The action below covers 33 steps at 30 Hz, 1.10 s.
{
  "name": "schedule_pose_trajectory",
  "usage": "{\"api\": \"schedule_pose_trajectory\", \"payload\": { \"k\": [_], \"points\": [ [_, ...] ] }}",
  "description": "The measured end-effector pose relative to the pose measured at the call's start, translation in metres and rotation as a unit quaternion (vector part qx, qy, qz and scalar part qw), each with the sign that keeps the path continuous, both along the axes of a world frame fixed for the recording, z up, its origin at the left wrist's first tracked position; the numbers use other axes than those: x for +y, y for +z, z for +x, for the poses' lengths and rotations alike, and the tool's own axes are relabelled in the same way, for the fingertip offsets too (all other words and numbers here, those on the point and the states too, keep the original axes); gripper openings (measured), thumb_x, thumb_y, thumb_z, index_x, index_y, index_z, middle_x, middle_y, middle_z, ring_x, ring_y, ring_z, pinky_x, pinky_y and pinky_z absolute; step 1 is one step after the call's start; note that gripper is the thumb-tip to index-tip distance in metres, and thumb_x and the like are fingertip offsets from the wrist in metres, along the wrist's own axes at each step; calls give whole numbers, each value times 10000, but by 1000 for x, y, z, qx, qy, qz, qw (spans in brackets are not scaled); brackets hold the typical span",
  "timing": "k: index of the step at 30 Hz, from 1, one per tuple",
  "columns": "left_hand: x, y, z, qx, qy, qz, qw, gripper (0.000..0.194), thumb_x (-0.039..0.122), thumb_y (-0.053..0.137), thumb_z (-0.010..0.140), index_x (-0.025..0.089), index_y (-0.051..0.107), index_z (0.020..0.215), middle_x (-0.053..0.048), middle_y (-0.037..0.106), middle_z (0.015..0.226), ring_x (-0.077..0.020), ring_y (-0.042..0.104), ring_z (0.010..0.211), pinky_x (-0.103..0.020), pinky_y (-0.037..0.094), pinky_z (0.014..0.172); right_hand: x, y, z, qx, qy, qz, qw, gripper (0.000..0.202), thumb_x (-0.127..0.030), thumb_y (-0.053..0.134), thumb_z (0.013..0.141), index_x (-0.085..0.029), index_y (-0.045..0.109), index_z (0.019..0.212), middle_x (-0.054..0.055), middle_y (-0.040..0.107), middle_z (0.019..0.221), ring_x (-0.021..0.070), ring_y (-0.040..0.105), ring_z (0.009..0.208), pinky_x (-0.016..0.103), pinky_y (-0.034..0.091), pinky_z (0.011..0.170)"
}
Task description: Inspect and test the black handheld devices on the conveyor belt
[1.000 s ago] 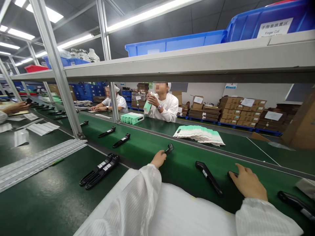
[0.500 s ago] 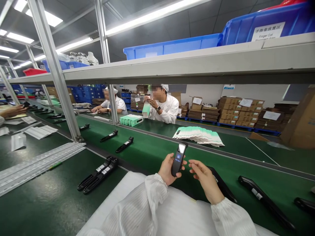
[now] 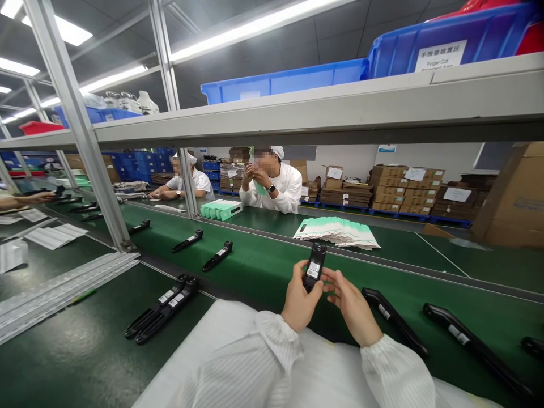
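The left hand (image 3: 301,303) hides the lower end of a slim black plastic handheld device (image 3: 315,267), whose white labels (image 3: 314,270) carry print too small to read. Whether the right hand (image 3: 352,309) touches it cannot be told. The right edge cuts off another black plastic piece (image 3: 534,346). A silver metal post (image 3: 187,184) partly hides a white-clad co-worker (image 3: 202,182). The white shelf (image 3: 297,116) covers the lowest print on a white paper sign (image 3: 441,55).

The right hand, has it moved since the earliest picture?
Yes, leftward: the right hand was right of the green-and-white carton stack in view; now it appears below that stack, beside the black device in the left hand.
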State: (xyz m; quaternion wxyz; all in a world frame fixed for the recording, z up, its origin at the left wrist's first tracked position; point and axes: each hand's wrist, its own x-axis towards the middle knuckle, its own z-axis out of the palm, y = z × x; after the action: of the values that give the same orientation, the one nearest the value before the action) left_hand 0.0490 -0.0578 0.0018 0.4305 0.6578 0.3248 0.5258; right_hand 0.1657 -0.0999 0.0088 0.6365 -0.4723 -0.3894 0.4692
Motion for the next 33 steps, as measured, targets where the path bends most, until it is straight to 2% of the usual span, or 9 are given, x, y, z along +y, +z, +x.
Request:
{"api": "schedule_pose_trajectory", "payload": {
  "k": [5,9,11,13,17,20,28,30,33],
  "points": [
    [-11,2,0,47,-20,34,998,431,209,529,767,221,379,1171,-29,557,909,-147,527,792,-266,398,708,-2,4,-5,15,25,37,999,461,-569,524,732,-214,656,995,74,641,1017,229,558,919,299,444,705],
    [-12,1,2,19,-65,9,998,415,284,551,766,214,419,1153,-15,545,846,-136,514,743,-253,393,683,0,1,-2,6,23,49,999,374,-497,604,709,-215,656,949,52,655,930,209,559,863,291,443,699],
    [-7,-1,2,-30,-75,-53,995,358,370,506,794,199,464,1106,-6,527,794,-126,502,715,-239,388,648,1,-1,0,-1,18,40,999,354,-492,608,707,-220,654,929,40,650,917,194,550,841,274,433,669],
    [1,-3,1,-88,-72,-153,982,370,458,434,812,183,504,1049,3,498,739,-112,484,658,-221,371,572,2,-3,1,-9,18,34,999,348,-498,605,706,-217,655,905,37,644,903,188,542,831,267,424,653],
    [20,-8,-6,-189,-51,-332,923,456,538,410,783,142,540,966,21,454,672,-72,421,526,-193,301,468,1,-4,2,-5,31,34,999,334,-495,601,710,-210,656,876,40,631,890,184,531,828,270,419,656],
    [30,-11,-12,-223,-22,-394,891,422,509,422,785,133,546,929,29,450,639,-60,407,490,-190,287,460,2,-5,3,8,35,30,999,309,-482,615,704,-214,656,853,33,625,868,172,528,806,260,416,644],
    [37,-15,-16,-222,-16,-395,891,378,483,493,749,139,569,886,35,462,618,-59,409,480,-194,269,456,3,-12,5,27,69,16,997,319,-501,595,716,-206,640,830,40,666,865,178,585,793,274,438,689],
    [36,-15,-15,-218,-20,-391,894,380,484,509,734,139,570,881,34,460,619,-58,407,482,-195,269,455,4,-15,6,34,75,-13,997,357,-523,578,717,-203,622,868,54,675,890,190,610,794,291,448,710],
    [36,-16,-15,-209,-27,-390,896,378,484,538,707,144,569,870,34,460,624,-57,404,484,-194,266,453,8,-24,11,10,62,-97,993,426,-572,501,739,-195,572,923,78,676,904,206,638,744,318,466,677]
  ]
}}
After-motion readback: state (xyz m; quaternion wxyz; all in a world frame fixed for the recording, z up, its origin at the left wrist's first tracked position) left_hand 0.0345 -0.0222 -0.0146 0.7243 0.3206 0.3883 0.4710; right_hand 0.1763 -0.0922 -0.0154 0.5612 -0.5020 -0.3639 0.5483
